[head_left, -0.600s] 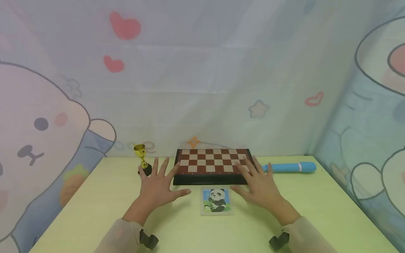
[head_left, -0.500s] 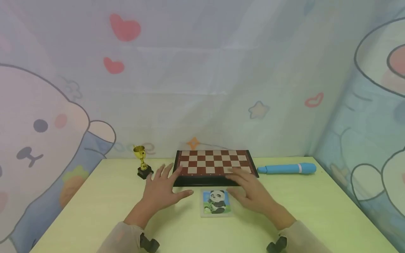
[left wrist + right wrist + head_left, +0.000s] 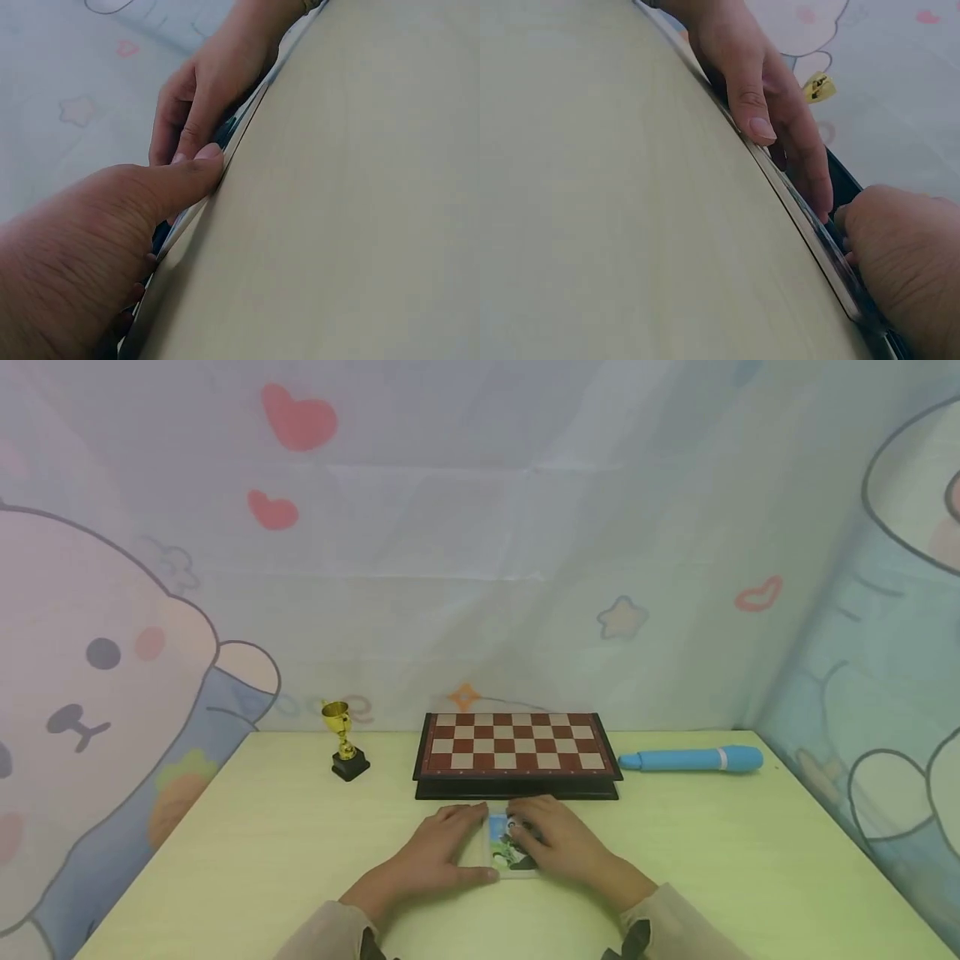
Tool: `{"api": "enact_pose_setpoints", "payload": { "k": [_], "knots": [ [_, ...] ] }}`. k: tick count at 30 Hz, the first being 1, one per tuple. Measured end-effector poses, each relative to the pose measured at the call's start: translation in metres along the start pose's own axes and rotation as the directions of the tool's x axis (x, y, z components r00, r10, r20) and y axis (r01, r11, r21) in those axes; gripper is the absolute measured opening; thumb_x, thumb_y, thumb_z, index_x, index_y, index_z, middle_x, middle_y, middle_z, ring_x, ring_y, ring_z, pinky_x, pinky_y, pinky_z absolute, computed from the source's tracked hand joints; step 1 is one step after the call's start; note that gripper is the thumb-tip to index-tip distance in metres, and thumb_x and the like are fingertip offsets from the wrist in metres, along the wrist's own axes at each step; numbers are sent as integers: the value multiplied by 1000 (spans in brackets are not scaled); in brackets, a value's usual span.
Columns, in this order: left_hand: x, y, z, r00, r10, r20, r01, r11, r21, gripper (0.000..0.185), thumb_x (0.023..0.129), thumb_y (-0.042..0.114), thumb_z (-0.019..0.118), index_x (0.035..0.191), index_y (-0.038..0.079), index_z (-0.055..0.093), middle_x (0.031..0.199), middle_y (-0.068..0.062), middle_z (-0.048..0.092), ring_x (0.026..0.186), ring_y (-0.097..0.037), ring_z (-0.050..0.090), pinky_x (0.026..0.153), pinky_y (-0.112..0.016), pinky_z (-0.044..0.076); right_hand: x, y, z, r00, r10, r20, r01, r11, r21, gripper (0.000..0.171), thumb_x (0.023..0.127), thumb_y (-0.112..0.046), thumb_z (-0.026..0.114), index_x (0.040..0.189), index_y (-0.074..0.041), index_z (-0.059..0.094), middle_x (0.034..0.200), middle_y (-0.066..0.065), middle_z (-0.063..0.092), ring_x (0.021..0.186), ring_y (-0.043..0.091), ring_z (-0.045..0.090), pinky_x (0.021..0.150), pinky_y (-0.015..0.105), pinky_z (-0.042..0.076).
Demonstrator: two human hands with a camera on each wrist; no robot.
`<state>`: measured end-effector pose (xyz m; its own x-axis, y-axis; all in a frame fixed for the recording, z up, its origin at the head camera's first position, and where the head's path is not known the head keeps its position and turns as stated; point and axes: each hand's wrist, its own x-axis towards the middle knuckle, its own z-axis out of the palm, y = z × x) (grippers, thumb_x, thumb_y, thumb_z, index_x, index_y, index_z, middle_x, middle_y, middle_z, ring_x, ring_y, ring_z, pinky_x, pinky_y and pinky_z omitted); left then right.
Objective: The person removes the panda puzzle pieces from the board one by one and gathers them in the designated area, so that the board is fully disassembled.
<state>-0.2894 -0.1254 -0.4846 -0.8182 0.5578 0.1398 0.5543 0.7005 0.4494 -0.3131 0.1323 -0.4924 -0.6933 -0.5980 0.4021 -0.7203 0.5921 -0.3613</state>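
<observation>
A square panda picture [image 3: 504, 852] in a pale frame lies flat near the middle of the table, between the two hands. My left hand [image 3: 438, 856] holds its left side, thumb at the near corner and fingertips at the far corner. My right hand [image 3: 566, 843] covers its right part, with bent fingers at the far edge and the thumb over the picture. Whether those fingers pinch anything is hidden. In the left wrist view, the left thumb [image 3: 191, 176] touches the frame's near edge, with the right hand [image 3: 217, 86] beyond. The right wrist view shows the left hand [image 3: 754, 82] across the frame.
A checkered chessboard box [image 3: 517, 789] stands just behind the hands. A small gold trophy [image 3: 345, 747] on a black base stands back left. A blue pen-shaped stick [image 3: 682, 760] lies back right. A printed curtain [image 3: 450, 543] hangs behind the pale table [image 3: 247, 843].
Both hands have come down and inward from above the table, where their fingers were spread, onto the panda picture. The left now holds its side; the right covers its right part.
</observation>
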Motion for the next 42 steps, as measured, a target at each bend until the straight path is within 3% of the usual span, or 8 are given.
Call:
{"api": "enact_pose_setpoints", "payload": {
  "k": [3,7,14,20,24,33,42],
  "knots": [
    [0,0,1,1000,9,-21,-9,1000,20,96,83,76,60,157,21,36,159,6,38,146,-26,30,116,-59,27,1,2,3,999,-21,-46,21,1000,-9,29,101,-28,61,125,-13,67,131,1,64,120,19,56,102,46,49],
    [-1,-1,0,1000,6,-18,-6,1000,26,95,81,78,61,155,22,39,156,7,40,145,-26,32,115,-60,28,4,1,5,998,-35,-60,38,998,52,20,100,-22,63,117,-15,70,125,0,64,113,19,56,96,45,50],
    [1,-5,0,1000,28,-14,-27,999,30,96,80,80,59,155,24,39,156,8,41,145,-24,33,115,-59,29,10,1,3,996,88,-16,-83,978,189,20,103,-20,59,113,-14,74,121,-3,62,112,20,53,95,45,50],
    [1,-7,0,1000,22,-9,-21,1000,19,96,80,80,60,155,25,39,156,8,42,145,-24,33,116,-58,28,12,1,2,993,117,27,-120,955,270,20,104,-22,57,110,-16,75,121,-3,63,113,22,52,96,47,46],
    [1,-6,-1,999,31,-22,-30,999,26,95,80,79,61,155,25,40,155,7,43,145,-23,34,116,-56,29,11,1,3,994,110,26,-113,955,273,19,104,-22,57,108,-19,75,125,-3,62,114,21,50,96,47,45],
    [2,-5,-5,999,31,-23,-30,999,28,96,78,80,61,155,25,41,153,6,45,143,-23,35,116,-56,30,11,1,3,996,74,-51,-65,986,150,13,102,-17,61,109,-17,71,117,-4,61,110,18,54,93,45,52],
    [1,-6,-2,999,25,-20,-25,999,22,97,78,81,60,155,26,40,154,8,44,143,-22,35,116,-55,30,14,-4,0,980,200,19,-198,946,256,19,102,-20,60,109,-15,77,117,4,59,113,25,55,97,51,48]
  ]
}}
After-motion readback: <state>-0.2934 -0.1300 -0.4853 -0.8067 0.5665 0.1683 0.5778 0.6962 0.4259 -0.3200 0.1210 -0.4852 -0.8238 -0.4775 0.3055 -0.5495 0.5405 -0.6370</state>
